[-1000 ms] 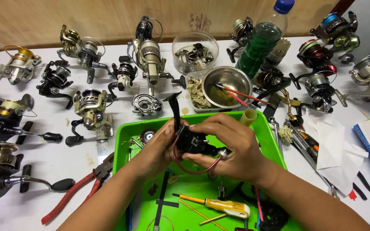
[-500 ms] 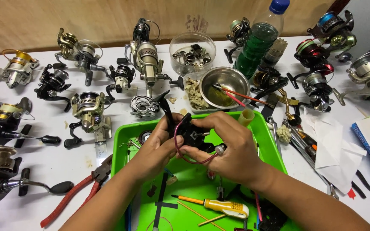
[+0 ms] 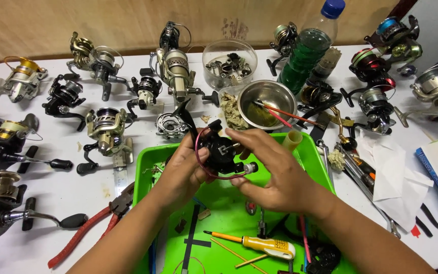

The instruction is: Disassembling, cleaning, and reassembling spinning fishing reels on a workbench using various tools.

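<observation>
A black fishing reel (image 3: 218, 149) with a red bail wire is held above the green tray (image 3: 145, 167). My left hand (image 3: 181, 172) grips the reel from the left side, thumb and fingers wrapped on its body. My right hand (image 3: 272, 172) holds the reel's right side, its fingers reaching over the top and its thumb under a small silver knob. The reel's black handle arm sticks up towards the far side.
Several fishing reels (image 3: 105, 129) lie across the white table. A steel bowl (image 3: 269, 96) with red brushes, a clear parts tub (image 3: 229, 63) and a green bottle (image 3: 307, 53) stand behind the tray. Red pliers (image 3: 92, 228) lie left; a yellow screwdriver (image 3: 262, 244) lies in the tray.
Both hands have lifted the reel a little and tilted it, bringing it farther from me. My right fingers have shifted over the reel's top.
</observation>
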